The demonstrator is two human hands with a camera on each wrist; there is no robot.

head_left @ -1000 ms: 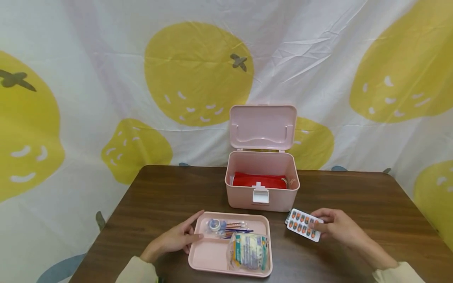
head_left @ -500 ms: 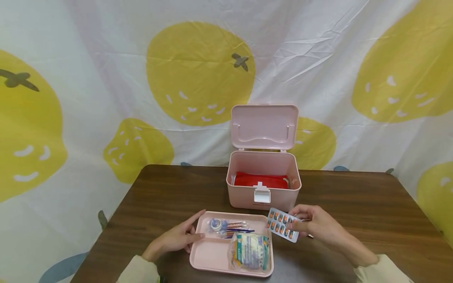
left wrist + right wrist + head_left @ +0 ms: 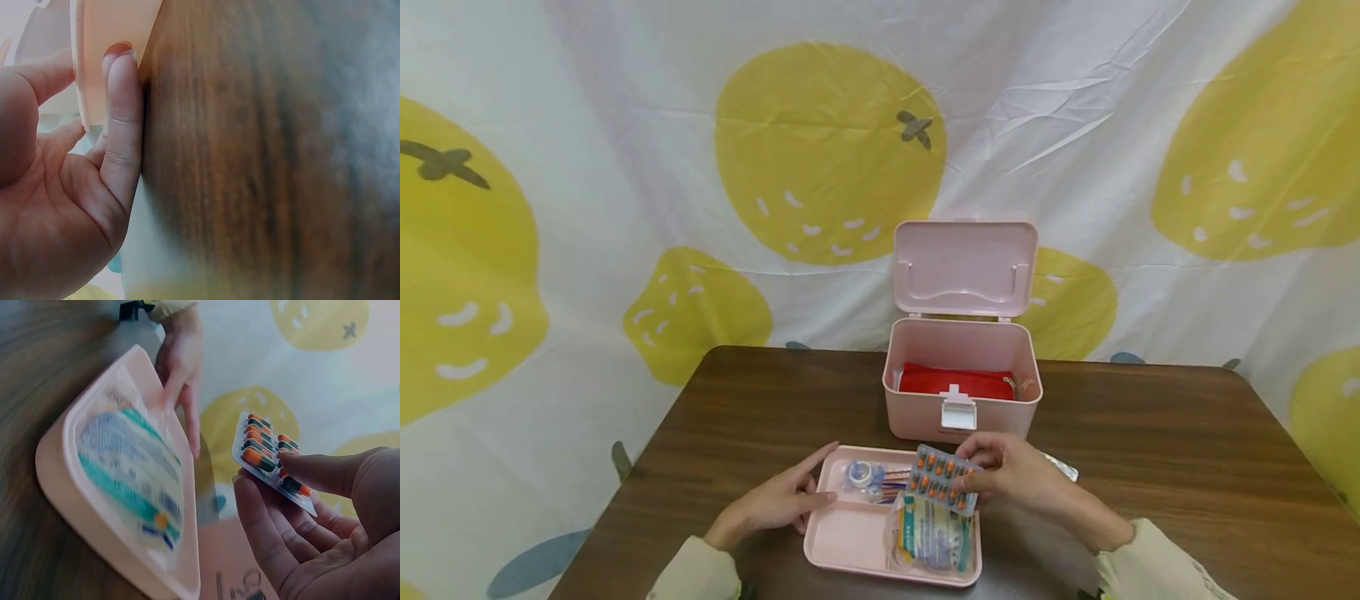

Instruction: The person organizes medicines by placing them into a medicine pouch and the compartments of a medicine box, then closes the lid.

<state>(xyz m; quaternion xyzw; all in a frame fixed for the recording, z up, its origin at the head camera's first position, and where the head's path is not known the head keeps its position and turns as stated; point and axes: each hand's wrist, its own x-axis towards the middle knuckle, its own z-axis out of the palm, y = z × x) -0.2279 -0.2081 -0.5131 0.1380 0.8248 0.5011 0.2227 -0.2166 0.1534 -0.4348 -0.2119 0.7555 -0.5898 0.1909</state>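
Observation:
My right hand (image 3: 1011, 471) pinches a blister pack (image 3: 936, 483) of orange and dark green capsules between thumb and fingers. The pack hangs above the right part of a pink divided tray (image 3: 850, 542). In the right wrist view the thumb presses the capsule side of the pack (image 3: 259, 447), with the fingers behind. My left hand (image 3: 775, 504) holds the tray's left rim, its thumb over the edge and other fingers along the outer wall (image 3: 94, 75). A plastic packet with green and white print (image 3: 928, 537) and a bag with a round roll and thin sticks (image 3: 868, 475) lie in the tray.
Behind the tray stands a pink box (image 3: 917, 417) with its lid (image 3: 966, 267) raised and a red pouch (image 3: 955, 381) inside. Part of a silvery blister pack (image 3: 1063, 467) shows on the brown table (image 3: 1150, 467) behind my right wrist. A lemon-print cloth hangs behind.
My right hand has carried the capsule blister pack leftward from the table's right side to above the tray. Another pack has come into view on the table. The left hand stays at the tray's rim.

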